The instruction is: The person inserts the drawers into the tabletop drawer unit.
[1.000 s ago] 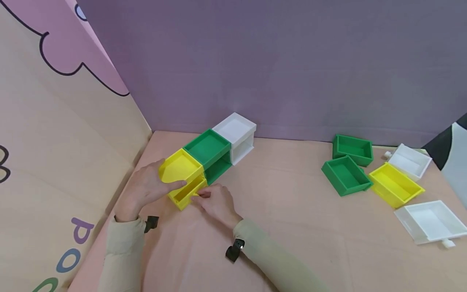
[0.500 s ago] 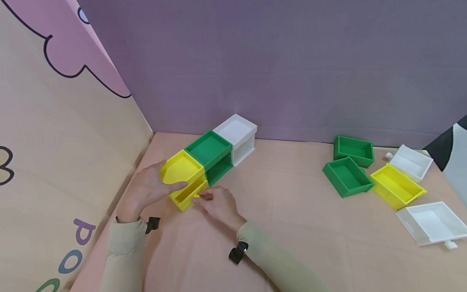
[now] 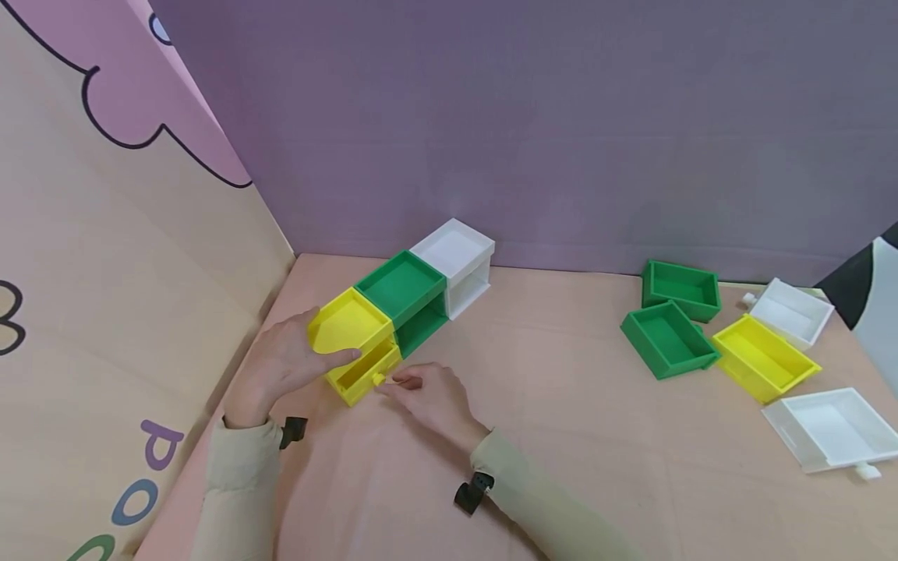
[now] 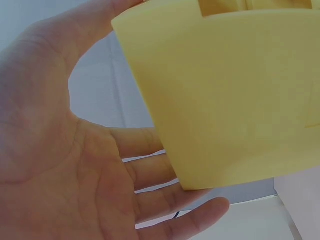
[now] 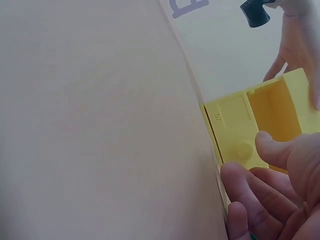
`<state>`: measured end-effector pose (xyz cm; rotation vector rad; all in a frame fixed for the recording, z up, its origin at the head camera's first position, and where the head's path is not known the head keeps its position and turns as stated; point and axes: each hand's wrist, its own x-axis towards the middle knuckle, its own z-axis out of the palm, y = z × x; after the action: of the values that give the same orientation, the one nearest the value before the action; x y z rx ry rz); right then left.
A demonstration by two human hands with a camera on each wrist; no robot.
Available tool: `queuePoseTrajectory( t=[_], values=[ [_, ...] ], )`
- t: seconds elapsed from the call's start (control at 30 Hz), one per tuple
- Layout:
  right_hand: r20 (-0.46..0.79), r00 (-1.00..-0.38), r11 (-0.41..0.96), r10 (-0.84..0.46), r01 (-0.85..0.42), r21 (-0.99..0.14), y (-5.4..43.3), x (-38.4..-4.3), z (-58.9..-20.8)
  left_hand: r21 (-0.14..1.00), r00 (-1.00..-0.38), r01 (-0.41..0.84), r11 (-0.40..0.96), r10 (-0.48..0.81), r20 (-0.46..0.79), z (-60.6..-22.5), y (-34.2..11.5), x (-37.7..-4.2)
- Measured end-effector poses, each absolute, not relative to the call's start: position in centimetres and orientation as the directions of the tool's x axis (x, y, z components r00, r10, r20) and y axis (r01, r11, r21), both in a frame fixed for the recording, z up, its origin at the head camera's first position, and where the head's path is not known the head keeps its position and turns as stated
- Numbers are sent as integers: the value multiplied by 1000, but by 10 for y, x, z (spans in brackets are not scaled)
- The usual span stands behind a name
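My left hand [image 3: 277, 366] holds the yellow drawer cabinet [image 3: 347, 321], thumb over its front top edge and fingers around the far side; the left wrist view shows the fingers against the yellow wall [image 4: 225, 100]. In the lower opening sits a yellow drawer [image 3: 365, 374] with a round knob [image 3: 379, 379]. My right hand [image 3: 435, 401] is just beside this knob, thumb and fingers parted, nothing between them. From the right wrist, the drawer front [image 5: 230, 125] appears low in the cabinet, below an opening. A green cabinet [image 3: 400, 287] and a white cabinet [image 3: 452, 249] adjoin in a row.
Loose drawers lie on the pink cloth at right: two green drawers [image 3: 679, 288], a yellow drawer [image 3: 763, 358], and two white drawers [image 3: 835, 425]. A purple backdrop [image 3: 533, 132] rises behind, and a printed panel [image 3: 105, 257] stands on the left.
My right hand has let go of the yellow drawer's knob and drawn back slightly to the right, so the knob now shows. My left hand stays on the yellow cabinet.
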<state>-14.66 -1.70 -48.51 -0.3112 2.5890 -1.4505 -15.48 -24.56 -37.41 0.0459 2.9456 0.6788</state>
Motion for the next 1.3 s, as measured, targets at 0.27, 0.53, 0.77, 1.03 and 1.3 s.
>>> queuePoseTrajectory(
  t=[0.27,0.53,0.77,1.03,1.3],
  values=[
    [-35,-963,520,-266,-113,-847,5,-142,-484,442,-992,1,897,55,-109,-374,-245,-154],
    [-28,-969,538,-244,-111,-836,28,-137,-480,421,-993,14,907,61,-99,-373,-246,-155],
    [-31,-979,518,-201,-79,-852,53,-135,-474,405,-994,16,914,58,-91,-372,-246,-156],
    [-47,-989,493,-137,-27,-870,87,-135,-470,413,-995,31,910,68,-75,-374,-247,-155],
    [-43,-993,508,-106,-16,-861,123,-137,-474,413,-997,47,909,67,-34,-377,-248,-153]
  ],
)
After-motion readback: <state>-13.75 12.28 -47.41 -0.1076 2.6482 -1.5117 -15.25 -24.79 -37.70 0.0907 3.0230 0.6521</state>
